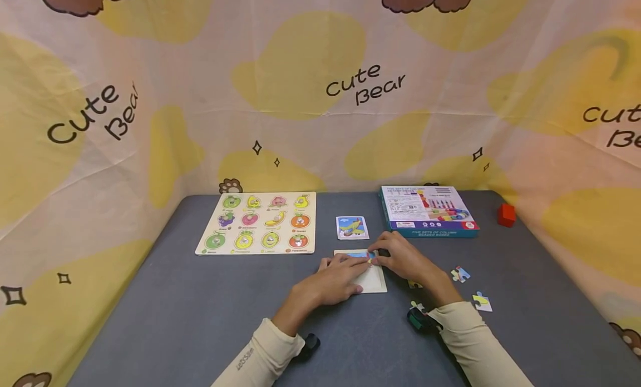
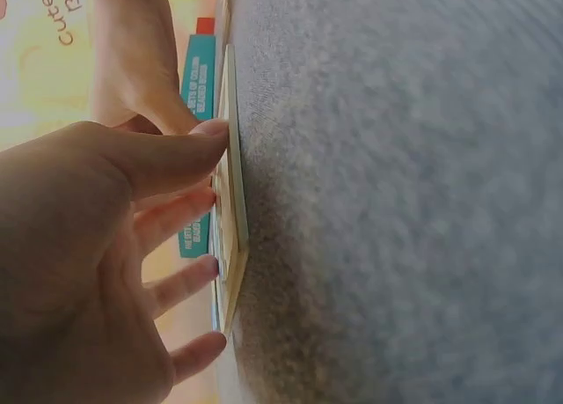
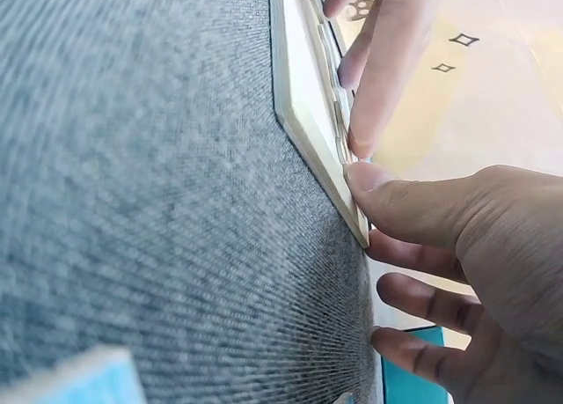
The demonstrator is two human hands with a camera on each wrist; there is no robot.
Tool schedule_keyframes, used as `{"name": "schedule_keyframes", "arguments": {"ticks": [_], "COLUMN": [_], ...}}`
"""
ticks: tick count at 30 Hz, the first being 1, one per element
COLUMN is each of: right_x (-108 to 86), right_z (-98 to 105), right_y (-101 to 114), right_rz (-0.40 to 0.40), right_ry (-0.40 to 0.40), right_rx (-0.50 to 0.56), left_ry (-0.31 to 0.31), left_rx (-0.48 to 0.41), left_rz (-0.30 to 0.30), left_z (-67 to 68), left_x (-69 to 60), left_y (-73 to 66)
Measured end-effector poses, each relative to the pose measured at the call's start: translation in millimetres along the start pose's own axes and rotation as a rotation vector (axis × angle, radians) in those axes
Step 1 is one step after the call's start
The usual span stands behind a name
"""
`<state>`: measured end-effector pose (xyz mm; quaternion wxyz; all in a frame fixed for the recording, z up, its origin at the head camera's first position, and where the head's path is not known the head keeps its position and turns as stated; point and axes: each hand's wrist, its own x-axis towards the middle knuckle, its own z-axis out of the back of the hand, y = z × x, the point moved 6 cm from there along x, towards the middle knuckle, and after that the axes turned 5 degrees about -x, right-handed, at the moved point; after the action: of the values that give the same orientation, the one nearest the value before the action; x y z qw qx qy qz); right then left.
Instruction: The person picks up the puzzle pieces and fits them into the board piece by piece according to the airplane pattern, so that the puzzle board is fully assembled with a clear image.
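A small white puzzle tray (image 1: 373, 284) lies on the table with blue picture pieces along its far side. My left hand (image 1: 336, 278) rests across it, fingers spread and fairly straight on the pieces, the thumb on its near edge. At the tray's far right corner, my right hand (image 1: 403, 257) pinches a small jigsaw piece (image 1: 371, 256) between thumb and index finger; the fingers hide most of it. In the right wrist view, the right thumb (image 3: 413, 202) touches the top of the tray edge. Behind the tray lies a picture card (image 1: 352, 228) with a yellow airplane.
Loose jigsaw pieces (image 1: 460, 274) lie to the right, one (image 1: 482, 302) farther out and others partly under the right arm. A fruit puzzle board (image 1: 260, 247) lies left. Back right are a teal-sided box (image 1: 425, 232) and a red block (image 1: 506, 215). Printed cloth walls surround the table.
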<state>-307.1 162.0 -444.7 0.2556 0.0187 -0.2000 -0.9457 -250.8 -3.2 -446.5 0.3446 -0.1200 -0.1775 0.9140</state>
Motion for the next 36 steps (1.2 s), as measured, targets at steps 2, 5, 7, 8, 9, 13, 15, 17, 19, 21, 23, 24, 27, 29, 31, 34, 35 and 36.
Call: {"name": "schedule_keyframes", "arguments": {"ticks": [2, 5, 7, 8, 9, 13, 15, 17, 19, 21, 23, 24, 27, 29, 31, 34, 35, 36], "right_x": [0.1, -0.3, -1.6, -2.4, -3.4, -9.3, -13.5, -19.1, -25.3, -32.0, -39.1, -42.7, -53.3, -60.1, -66.5, -75.5, -78.3, -80.9], "right_z": [0.1, 0.6, 1.4, 2.0, 2.5, 5.4, 7.4, 10.2, 13.4, 16.7, 20.0, 21.4, 24.9, 26.6, 28.3, 30.6, 31.4, 31.7], "right_y": [0.1, 0.1, -0.2, -0.5, -1.1, -4.9, -7.6, -10.2, -13.1, -15.9, -19.1, -20.8, -25.8, -29.0, -31.1, -35.1, -36.3, -37.9], "right_rz": [0.0, 0.002, 0.004, 0.005, 0.007, 0.008, 0.003, -0.002, -0.001, 0.007, 0.016, 0.019, 0.027, 0.027, 0.035, 0.021, 0.016, 0.004], "right_ry": [0.0, 0.001, 0.002, 0.003, 0.003, 0.008, 0.016, 0.022, 0.022, 0.022, 0.022, 0.023, 0.025, 0.018, 0.009, 0.008, 0.012, 0.017], "right_rx": [0.001, 0.005, 0.012, 0.016, 0.02, 0.018, 0.008, -0.004, -0.014, -0.028, -0.034, -0.036, -0.037, -0.038, -0.041, -0.038, -0.036, -0.035], "left_ry": [0.008, 0.021, 0.032, 0.037, 0.042, 0.05, 0.049, 0.044, 0.039, 0.036, 0.036, 0.037, 0.034, 0.031, 0.028, 0.03, 0.03, 0.029], "left_rx": [0.017, 0.039, 0.049, 0.053, 0.054, 0.065, 0.073, 0.079, 0.082, 0.077, 0.073, 0.072, 0.072, 0.071, 0.066, 0.048, 0.044, 0.041], "left_rz": [0.005, 0.015, 0.019, 0.021, 0.023, 0.028, 0.031, 0.034, 0.038, 0.042, 0.043, 0.042, 0.037, 0.035, 0.033, 0.031, 0.03, 0.029], "left_z": [-0.7, -1.0, -1.5, -1.5, -1.6, -2.7, -3.1, -3.0, -2.8, -2.7, -2.9, -2.9, -2.8, -2.8, -2.8, -3.1, -3.2, -3.1], "left_x": [0.1, 0.4, 0.8, 1.0, 1.1, 1.4, 1.4, 1.3, 1.4, 1.4, 1.6, 1.6, 1.2, 0.7, 0.1, -0.3, -0.3, -0.3], "left_y": [-0.5, -0.6, -0.6, -0.8, -1.0, -1.4, -1.2, -1.1, -0.5, 0.4, 1.1, 1.3, 1.4, 1.3, 1.1, 0.9, 0.8, 0.6]}}
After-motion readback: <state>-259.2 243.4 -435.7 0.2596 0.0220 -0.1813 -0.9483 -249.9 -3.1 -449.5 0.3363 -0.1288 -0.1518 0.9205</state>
